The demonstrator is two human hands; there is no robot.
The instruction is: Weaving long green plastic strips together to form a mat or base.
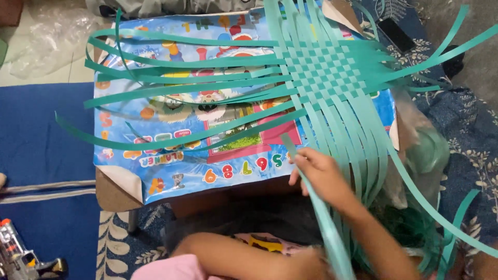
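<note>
**Loose strip in the right hand, woven patch up and ahead of it**

Nearest the camera, a bare forearm crosses the bottom of the view; its hand is out of sight, so whether the left hand holds anything cannot be told. Above it, the right hand (317, 171) is closed around a single teal strip (324, 223), fingers curled over it. That strip's long axis runs from the grip back toward the person and, past the fingers, a short end pokes up and left. Beyond the grip, up and slightly right, lies the woven patch (324, 67) on the colourful printed table cover (155, 171), its unwoven strips fanning down just beside the right hand.
</note>
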